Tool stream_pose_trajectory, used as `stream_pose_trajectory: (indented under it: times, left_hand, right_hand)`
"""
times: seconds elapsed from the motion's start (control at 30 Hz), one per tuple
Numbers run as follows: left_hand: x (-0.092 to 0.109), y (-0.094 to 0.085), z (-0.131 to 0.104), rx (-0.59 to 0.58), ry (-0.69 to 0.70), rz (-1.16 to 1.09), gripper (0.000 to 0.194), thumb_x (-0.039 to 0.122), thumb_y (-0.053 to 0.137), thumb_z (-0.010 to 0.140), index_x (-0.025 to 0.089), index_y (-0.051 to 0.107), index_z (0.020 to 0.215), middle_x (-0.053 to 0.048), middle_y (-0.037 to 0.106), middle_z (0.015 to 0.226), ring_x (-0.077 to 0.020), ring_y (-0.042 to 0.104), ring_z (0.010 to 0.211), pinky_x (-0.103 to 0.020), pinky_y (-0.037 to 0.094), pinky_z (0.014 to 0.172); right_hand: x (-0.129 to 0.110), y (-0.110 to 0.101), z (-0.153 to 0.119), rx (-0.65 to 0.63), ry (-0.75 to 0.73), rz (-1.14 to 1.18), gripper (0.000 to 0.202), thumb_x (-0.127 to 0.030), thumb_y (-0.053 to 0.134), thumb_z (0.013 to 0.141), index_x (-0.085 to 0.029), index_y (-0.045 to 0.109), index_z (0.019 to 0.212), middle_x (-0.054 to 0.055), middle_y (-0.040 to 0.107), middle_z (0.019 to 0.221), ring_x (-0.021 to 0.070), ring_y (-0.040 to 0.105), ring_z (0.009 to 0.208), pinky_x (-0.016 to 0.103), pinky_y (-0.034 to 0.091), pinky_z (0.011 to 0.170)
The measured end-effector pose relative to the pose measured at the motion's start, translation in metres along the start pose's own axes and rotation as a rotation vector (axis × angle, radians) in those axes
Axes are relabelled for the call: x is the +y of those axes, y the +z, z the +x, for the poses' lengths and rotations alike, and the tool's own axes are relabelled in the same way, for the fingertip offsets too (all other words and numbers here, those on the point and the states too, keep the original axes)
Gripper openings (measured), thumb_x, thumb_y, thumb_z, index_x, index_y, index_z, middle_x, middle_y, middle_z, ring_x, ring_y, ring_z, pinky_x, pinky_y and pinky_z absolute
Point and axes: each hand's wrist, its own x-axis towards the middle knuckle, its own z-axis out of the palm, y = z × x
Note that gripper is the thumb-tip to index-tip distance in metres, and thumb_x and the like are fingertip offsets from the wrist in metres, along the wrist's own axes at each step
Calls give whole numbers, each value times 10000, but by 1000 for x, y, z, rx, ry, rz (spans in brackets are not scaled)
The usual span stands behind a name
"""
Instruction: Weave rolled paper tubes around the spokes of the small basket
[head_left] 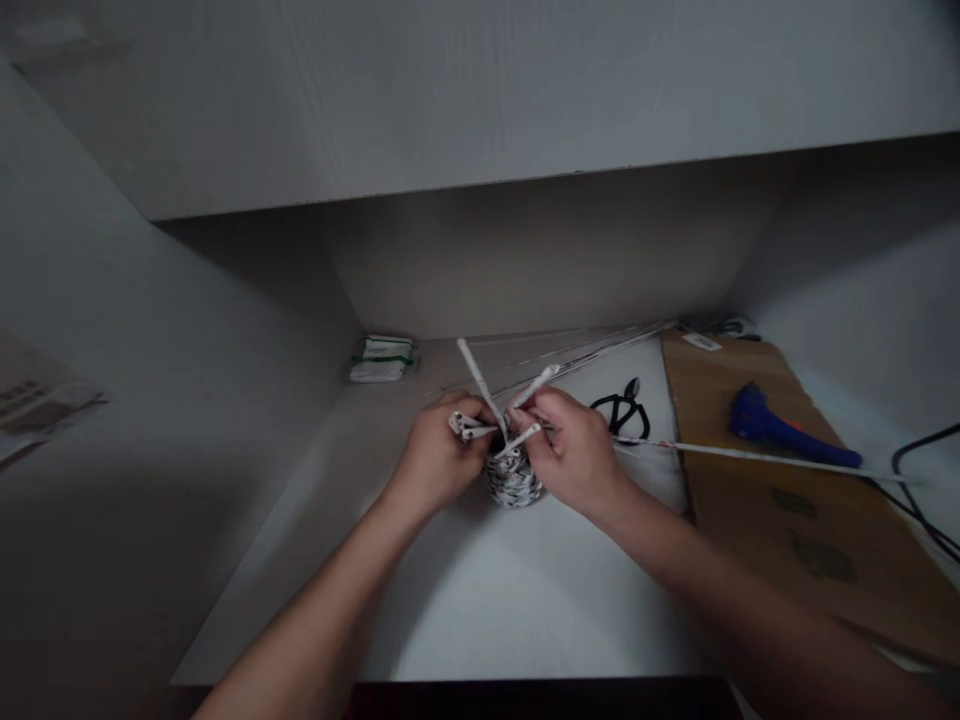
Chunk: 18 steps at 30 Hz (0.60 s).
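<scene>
A small woven basket (514, 482) of rolled paper tubes stands on the white table, between my two hands. Several paper tubes stick up and outward from its rim, one upright tube (478, 375) leaning left. My left hand (444, 445) is closed around the basket's left side, with tube ends poking out past the fingers. With its fingers pinched at the rim, my right hand (571, 440) grips a paper tube. A long thin paper tube (750, 456) runs from beneath that hand to the right. The fingertips partly hide the rim.
Black-handled scissors (622, 412) lie behind my right hand. A blue glue gun (787, 430) rests on a cardboard sheet (817, 540) at right, near a black cable (911, 500). Thin paper tubes (592, 352) and a white-green packet (382, 358) lie at the back. A shelf (480, 100) overhangs.
</scene>
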Motion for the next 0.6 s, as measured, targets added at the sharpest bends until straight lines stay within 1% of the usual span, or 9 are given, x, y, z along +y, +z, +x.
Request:
stream_pose_trajectory:
  times: [0.07,0.1,0.17,0.23,0.33,0.43,0.53,0.6]
  left_hand:
    - [3,-1,0,-3,12,9,182,31,557,729,179,661,747,-12,647,740,-135,601,709,-251,454,661]
    - [4,-1,0,0,9,24,177,40,557,738,180,664,745,-14,643,738,-138,601,705,-253,455,657]
    - [5,-1,0,-1,-4,43,170,55,557,751,182,671,742,-18,647,741,-141,606,701,-260,460,659]
    - [4,0,0,-16,-27,27,151,72,568,757,182,671,741,-18,665,752,-142,616,713,-260,471,672]
    - [1,3,-1,-34,-94,-22,87,112,607,758,171,671,765,-25,689,770,-147,634,732,-252,483,673]
    - [0,7,-2,-8,-90,-40,72,141,627,759,162,686,793,-38,694,772,-154,640,725,-254,487,662]
    - [-1,9,-2,16,-26,-50,88,141,622,769,170,700,799,-36,701,779,-152,641,740,-258,491,688]
    - [-2,9,-2,19,-5,-46,86,125,627,759,172,699,771,-29,692,748,-150,634,732,-255,488,684]
  right_hand:
    - [-1,0,1,7,75,-18,139,-267,467,927,-212,585,879,42,662,799,186,599,757,280,419,664]
    - [-1,-1,1,4,85,-36,141,-272,467,928,-211,586,883,39,662,791,182,596,740,276,408,649]
    - [-3,-2,2,3,57,-70,146,-255,463,924,-205,596,891,41,665,790,183,595,739,279,399,659]
    - [-4,-3,1,-11,-4,-89,156,-233,463,916,-203,615,903,39,667,779,185,596,747,288,400,693]
    - [-5,-5,0,-50,-43,-100,168,-242,480,912,-224,646,927,19,662,737,173,593,715,287,398,702]
    - [-5,-5,-1,-42,17,-84,180,-292,484,926,-246,657,922,3,662,715,155,587,677,272,391,671]
    - [-2,-6,0,-29,126,50,163,-339,502,922,-240,631,936,-9,671,721,134,591,650,247,384,623]
    - [1,-9,2,-45,181,94,183,-373,526,906,-224,620,857,-14,659,692,123,573,614,237,365,583]
